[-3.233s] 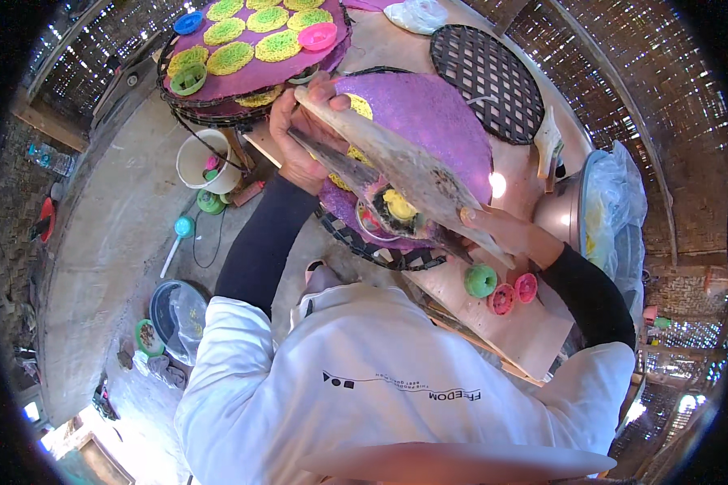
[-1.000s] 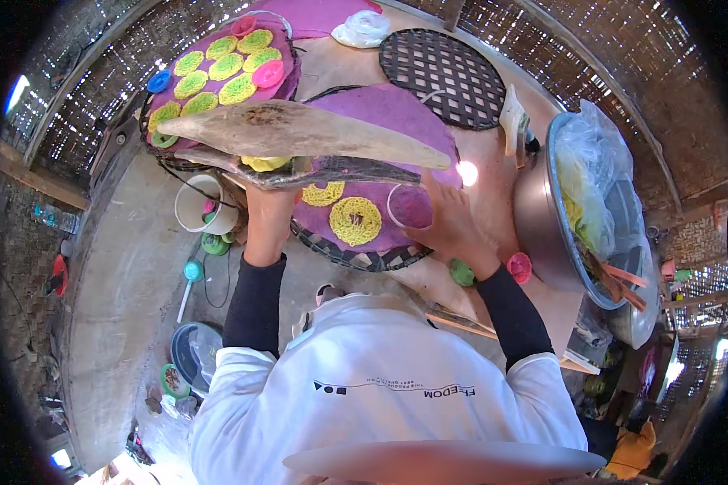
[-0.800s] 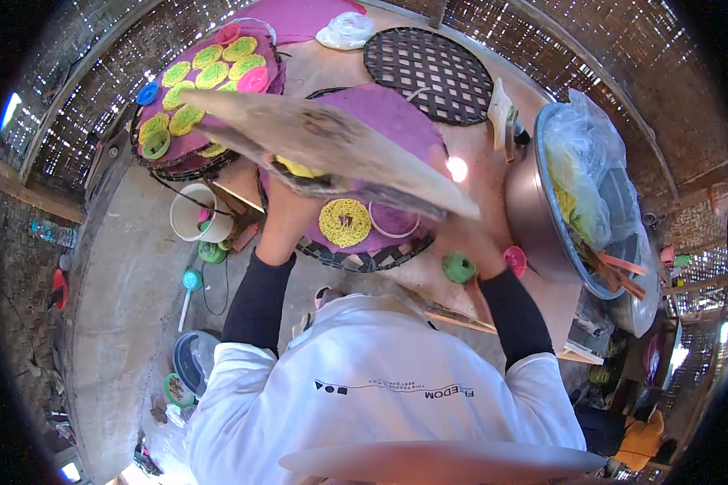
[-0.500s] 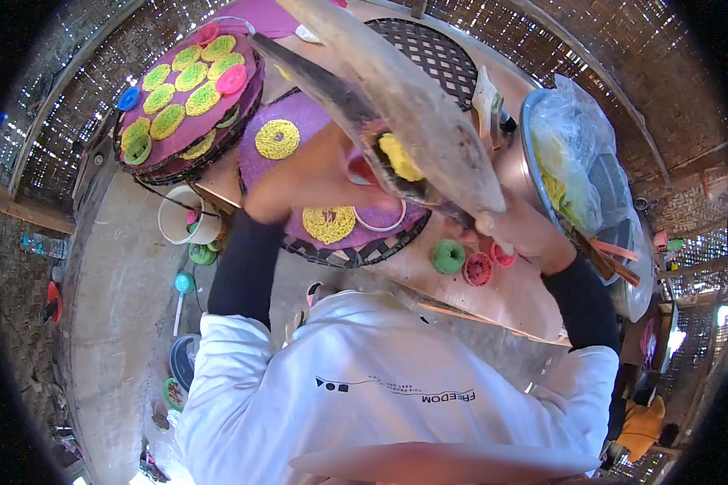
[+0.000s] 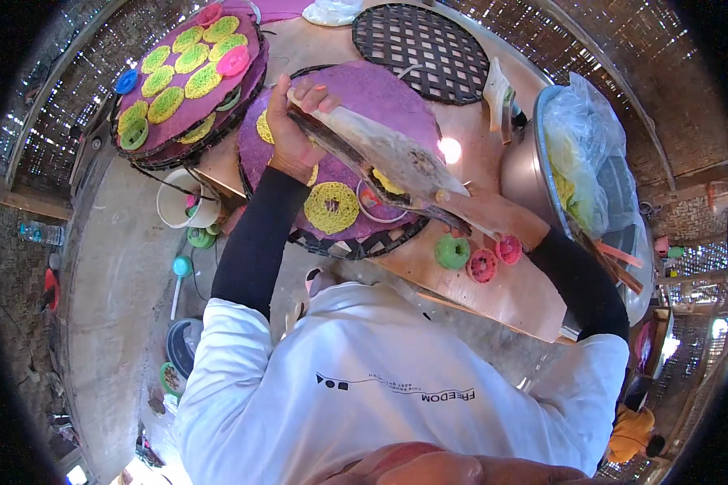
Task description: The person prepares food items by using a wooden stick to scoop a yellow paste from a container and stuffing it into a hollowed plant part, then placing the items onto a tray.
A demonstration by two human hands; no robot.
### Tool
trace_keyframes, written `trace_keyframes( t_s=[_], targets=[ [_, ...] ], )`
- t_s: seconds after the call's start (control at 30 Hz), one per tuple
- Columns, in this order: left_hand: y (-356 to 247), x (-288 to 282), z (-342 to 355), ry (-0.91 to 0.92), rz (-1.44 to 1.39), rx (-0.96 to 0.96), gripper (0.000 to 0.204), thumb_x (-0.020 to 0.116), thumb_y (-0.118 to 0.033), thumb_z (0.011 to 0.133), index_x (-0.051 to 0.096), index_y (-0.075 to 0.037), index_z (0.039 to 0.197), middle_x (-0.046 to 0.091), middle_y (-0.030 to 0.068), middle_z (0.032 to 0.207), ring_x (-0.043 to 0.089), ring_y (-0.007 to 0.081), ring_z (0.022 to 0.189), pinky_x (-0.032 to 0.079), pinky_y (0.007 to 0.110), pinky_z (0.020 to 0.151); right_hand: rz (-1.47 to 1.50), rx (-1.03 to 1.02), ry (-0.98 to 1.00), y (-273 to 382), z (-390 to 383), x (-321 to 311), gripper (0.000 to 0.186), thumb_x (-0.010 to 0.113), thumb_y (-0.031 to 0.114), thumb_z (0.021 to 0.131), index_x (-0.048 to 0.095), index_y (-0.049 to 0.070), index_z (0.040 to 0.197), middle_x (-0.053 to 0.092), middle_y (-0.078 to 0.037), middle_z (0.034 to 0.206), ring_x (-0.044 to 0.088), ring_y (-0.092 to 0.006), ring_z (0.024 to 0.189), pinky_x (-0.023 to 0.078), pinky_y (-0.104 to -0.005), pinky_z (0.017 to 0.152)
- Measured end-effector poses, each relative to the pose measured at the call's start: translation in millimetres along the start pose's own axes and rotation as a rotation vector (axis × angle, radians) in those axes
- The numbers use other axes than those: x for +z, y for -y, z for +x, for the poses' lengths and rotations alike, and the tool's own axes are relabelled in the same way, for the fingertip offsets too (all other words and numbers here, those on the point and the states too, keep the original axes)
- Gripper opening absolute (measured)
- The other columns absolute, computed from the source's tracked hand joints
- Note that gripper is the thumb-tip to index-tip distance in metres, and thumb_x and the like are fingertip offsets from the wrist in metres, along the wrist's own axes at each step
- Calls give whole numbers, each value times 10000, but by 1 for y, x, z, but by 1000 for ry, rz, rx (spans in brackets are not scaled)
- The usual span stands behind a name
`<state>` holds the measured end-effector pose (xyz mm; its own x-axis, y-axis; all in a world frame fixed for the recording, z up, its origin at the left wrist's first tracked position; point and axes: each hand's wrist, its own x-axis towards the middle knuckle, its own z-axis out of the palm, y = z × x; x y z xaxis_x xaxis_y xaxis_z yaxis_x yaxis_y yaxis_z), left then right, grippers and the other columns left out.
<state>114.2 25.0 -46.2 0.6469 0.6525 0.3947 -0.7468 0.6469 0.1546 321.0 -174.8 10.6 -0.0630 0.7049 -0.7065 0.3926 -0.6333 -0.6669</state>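
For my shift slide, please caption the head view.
Left hand and right hand hold a wooden press with yellow dough above a purple sheet.

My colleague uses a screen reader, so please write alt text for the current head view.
A person's left hand and right hand grip opposite ends of a long wooden tool with a yellow mass in it, slanting over a purple sheet bearing lacy yellow rounds. At upper left, yellow-green rounds cover another tray; at right stands a large basin.
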Motion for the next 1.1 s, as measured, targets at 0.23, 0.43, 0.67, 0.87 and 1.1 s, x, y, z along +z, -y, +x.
trace_keyframes(
  t_s=[0.23, 0.43, 0.67, 0.87, 1.1],
  targets=[
    [1, 1, -6, -174, 74, 32, 346, 452, -319, 862, 417, -179, 547, 379, -65, 513, 413, 115, 584, 366, 290, 646, -96, -90, -96, -15, 14, 4, 675, 517, 631, 735, 598, -36, 802, 533, -51, 601, 504, -101, 499, 384, -246, 397],
    [27, 3, -11, -419, -7, 105, 335, 492, -222, 830, 370, -166, 523, 354, -45, 490, 386, 119, 548, 354, 240, 552, -79, 69, -98, 10, -17, -5, 459, 536, 435, 830, 558, -3, 966, 517, -3, 613, 466, -65, 436, 396, -200, 375],
    [27, -14, -2, -318, -40, 139, 338, 482, -200, 816, 352, -180, 505, 345, -54, 462, 371, 102, 502, 345, 233, 527, -476, -14, -312, 27, -21, -11, 606, 586, 532, 746, 600, -64, 852, 576, -124, 666, 578, -185, 588, 463, -303, 524],
    [-3, -14, -2, -265, 159, 149, 339, 447, -233, 831, 347, -202, 509, 357, -84, 457, 377, 84, 464, 390, 276, 606, -471, -370, -427, 8, 16, 5, 685, 604, 538, 728, 560, -104, 964, 603, -195, 802, 591, -237, 763, 456, -342, 671],
    [-7, -2, -21, -444, 146, 188, 325, 430, -222, 819, 326, -179, 514, 332, -46, 453, 357, 110, 457, 337, 258, 499, -360, -343, -263, 46, -15, 23, 662, 571, 566, 739, 590, -74, 907, 603, -146, 703, 591, -206, 669, 452, -341, 617]
  ],
)
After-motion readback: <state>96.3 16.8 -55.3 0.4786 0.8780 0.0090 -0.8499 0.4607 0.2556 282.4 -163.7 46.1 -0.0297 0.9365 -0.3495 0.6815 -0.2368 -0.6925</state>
